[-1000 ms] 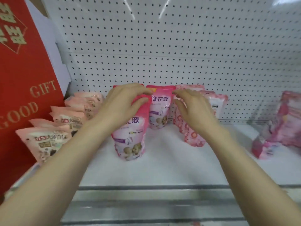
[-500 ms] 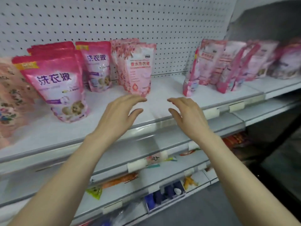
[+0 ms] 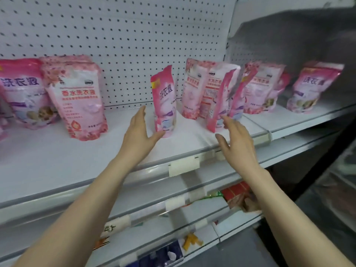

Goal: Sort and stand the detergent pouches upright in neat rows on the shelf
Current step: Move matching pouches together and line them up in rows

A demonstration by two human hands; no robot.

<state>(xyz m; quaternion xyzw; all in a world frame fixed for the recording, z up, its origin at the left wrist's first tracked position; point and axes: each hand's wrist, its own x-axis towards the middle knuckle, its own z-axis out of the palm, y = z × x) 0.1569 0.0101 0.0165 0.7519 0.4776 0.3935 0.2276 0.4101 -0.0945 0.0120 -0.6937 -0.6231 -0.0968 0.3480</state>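
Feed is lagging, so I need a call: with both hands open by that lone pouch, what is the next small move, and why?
Probably close both hands on the lone pouch and turn it to face front. It stands edge-on, apart from the rows. The left hand touches its base with the thumb, open; the right hand hovers open beside it.

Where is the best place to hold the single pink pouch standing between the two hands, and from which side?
Probably the pink pouch at mid-body, one hand on each broad face: left hand is already beside its base. It stands upright, turned edge-on, with free space on both sides.
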